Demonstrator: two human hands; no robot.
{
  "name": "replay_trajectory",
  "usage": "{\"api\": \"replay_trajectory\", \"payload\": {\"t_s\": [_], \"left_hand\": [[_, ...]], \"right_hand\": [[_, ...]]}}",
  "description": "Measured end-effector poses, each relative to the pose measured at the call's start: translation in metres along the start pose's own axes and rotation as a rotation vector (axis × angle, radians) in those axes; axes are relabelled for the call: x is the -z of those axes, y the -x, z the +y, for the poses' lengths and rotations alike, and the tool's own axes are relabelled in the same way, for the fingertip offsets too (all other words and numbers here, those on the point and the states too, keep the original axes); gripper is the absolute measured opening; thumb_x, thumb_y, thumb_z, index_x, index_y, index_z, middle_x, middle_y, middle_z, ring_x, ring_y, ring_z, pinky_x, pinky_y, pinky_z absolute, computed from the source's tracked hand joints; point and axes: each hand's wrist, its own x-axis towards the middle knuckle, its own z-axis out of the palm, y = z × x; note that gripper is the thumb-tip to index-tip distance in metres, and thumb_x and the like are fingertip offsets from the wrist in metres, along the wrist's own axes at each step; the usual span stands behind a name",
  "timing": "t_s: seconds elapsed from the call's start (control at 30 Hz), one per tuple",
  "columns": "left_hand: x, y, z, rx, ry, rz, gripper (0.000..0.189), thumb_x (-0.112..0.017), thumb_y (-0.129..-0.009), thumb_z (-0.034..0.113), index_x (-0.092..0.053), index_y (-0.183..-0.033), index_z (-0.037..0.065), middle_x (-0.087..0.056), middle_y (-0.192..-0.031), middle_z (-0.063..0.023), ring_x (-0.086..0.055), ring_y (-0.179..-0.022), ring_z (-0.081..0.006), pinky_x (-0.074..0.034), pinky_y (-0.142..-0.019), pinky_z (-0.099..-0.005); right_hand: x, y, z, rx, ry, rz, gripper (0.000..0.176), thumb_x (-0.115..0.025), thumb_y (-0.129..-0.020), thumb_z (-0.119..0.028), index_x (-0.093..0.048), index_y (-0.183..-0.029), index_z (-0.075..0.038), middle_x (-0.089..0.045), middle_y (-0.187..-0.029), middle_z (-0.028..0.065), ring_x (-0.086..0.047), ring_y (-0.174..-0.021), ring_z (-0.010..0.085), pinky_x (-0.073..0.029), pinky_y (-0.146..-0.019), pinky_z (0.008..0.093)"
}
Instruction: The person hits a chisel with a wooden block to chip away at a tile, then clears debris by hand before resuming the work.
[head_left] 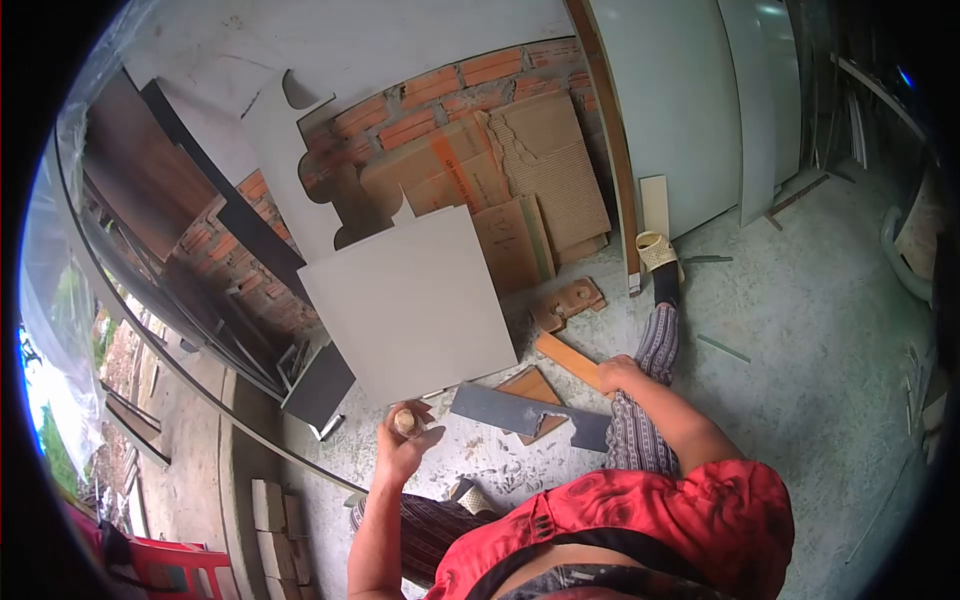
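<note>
My left hand (403,440) is curled around a small round tan object (405,421), seen end-on; the rest of it is hidden by the fingers. Close beyond it stands a large light grey panel (410,310). My right hand (618,374) rests by my knee at the near end of an orange-brown wooden strip (568,362), its fingers bent; whether they grip the strip is unclear. Between the hands a dark grey board (500,408) with a notched edge lies on the floor, over a brown wooden piece (540,386).
Cardboard sheets (550,170) lean on the brick wall (395,120). A brown cut-out piece (570,303) lies beyond the strip. Tall pale panels (670,100) stand at the right. A thin strip (723,348) lies on the floor. Grey blocks (268,505) are at the lower left.
</note>
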Motion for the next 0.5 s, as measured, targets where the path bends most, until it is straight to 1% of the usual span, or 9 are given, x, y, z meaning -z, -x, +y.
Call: {"api": "replay_trajectory", "payload": {"t_s": [0.07,0.1,0.17,0.2,0.27,0.4,0.47,0.5], "left_hand": [[0.005,0.001,-0.004,-0.094,-0.029,0.025,0.03,-0.073,-0.07,0.003,-0.057,-0.095,0.003,-0.059,-0.085,-0.0019,-0.058,-0.074,-0.0116,-0.05,-0.064,-0.0273],[-0.01,0.001,-0.003,-0.08,-0.012,0.024,0.03,-0.073,-0.07,0.003,-0.057,-0.095,0.003,-0.059,-0.085,-0.0019,-0.058,-0.074,-0.0116,-0.05,-0.064,-0.0273],[-0.007,0.001,0.009,-0.003,0.027,0.032,0.03,-0.073,-0.07,0.002,-0.056,-0.095,0.002,-0.059,-0.085,-0.003,-0.058,-0.067,-0.0111,-0.05,-0.057,-0.0254],[-0.005,0.001,0.01,-0.002,0.02,0.035,0.03,-0.073,-0.07,0.002,-0.056,-0.095,0.002,-0.059,-0.085,-0.003,-0.058,-0.067,-0.0111,-0.05,-0.057,-0.0254],[-0.005,0.0,0.01,0.021,-0.042,0.061,0.03,-0.072,-0.071,0.002,-0.057,-0.096,0.002,-0.059,-0.084,-0.0042,-0.058,-0.064,-0.011,-0.05,-0.054,-0.0245],[-0.002,0.0,0.013,0.039,-0.026,0.053,0.03,-0.073,-0.071,0.003,-0.057,-0.096,0.002,-0.06,-0.084,-0.0046,-0.059,-0.066,-0.0112,-0.051,-0.054,-0.0246],[-0.002,-0.001,0.01,0.081,0.009,-0.017,0.032,-0.075,-0.07,0.009,-0.058,-0.096,0.003,-0.06,-0.083,-0.0044,-0.059,-0.069,-0.0119,-0.051,-0.06,-0.0258],[-0.002,-0.002,0.007,0.085,0.015,0.003,0.032,-0.075,-0.07,0.009,-0.058,-0.096,0.003,-0.06,-0.083,-0.0044,-0.059,-0.069,-0.0119,-0.051,-0.06,-0.0258]], "right_hand": [[0.001,-0.002,-0.006,-0.007,-0.057,-0.003,0.039,-0.07,-0.066,-0.028,-0.068,-0.095,-0.003,-0.066,-0.099,0.0152,-0.063,-0.095,0.0261,-0.049,-0.082,0.0361],[-0.002,-0.001,0.012,-0.013,-0.042,-0.019,0.039,-0.07,-0.066,-0.028,-0.068,-0.095,-0.003,-0.066,-0.099,0.0152,-0.063,-0.095,0.0261,-0.049,-0.082,0.0361],[-0.008,-0.01,0.009,0.015,-0.05,-0.007,0.035,-0.067,-0.067,-0.025,-0.068,-0.093,-0.002,-0.066,-0.096,0.0157,-0.064,-0.093,0.0262,-0.049,-0.08,0.0366],[-0.008,-0.01,0.005,0.021,-0.055,-0.006,0.035,-0.067,-0.067,-0.025,-0.068,-0.093,-0.002,-0.066,-0.096,0.0157,-0.064,-0.093,0.0262,-0.049,-0.08,0.0366],[-0.005,-0.009,0.002,0.007,-0.021,0.022,0.03,-0.064,-0.066,-0.019,-0.07,-0.092,-0.005,-0.068,-0.094,0.0138,-0.065,-0.089,0.0251,-0.05,-0.079,0.0354],[-0.024,-0.029,-0.005,0.097,0.118,0.005,0.03,-0.063,-0.066,-0.016,-0.069,-0.094,-0.005,-0.068,-0.095,0.0135,-0.066,-0.089,0.0249,-0.051,-0.077,0.0367],[-0.044,-0.041,-0.014,0.133,0.191,-0.046,0.031,-0.065,-0.068,-0.02,-0.069,-0.095,-0.004,-0.067,-0.096,0.0129,-0.065,-0.09,0.0243,-0.051,-0.074,0.0378],[-0.05,-0.04,-0.019,0.153,0.132,-0.102,0.031,-0.066,-0.068,-0.025,-0.069,-0.089,-0.003,-0.068,-0.091,0.0131,-0.066,-0.086,0.0241,-0.051,-0.072,0.0373]]}}
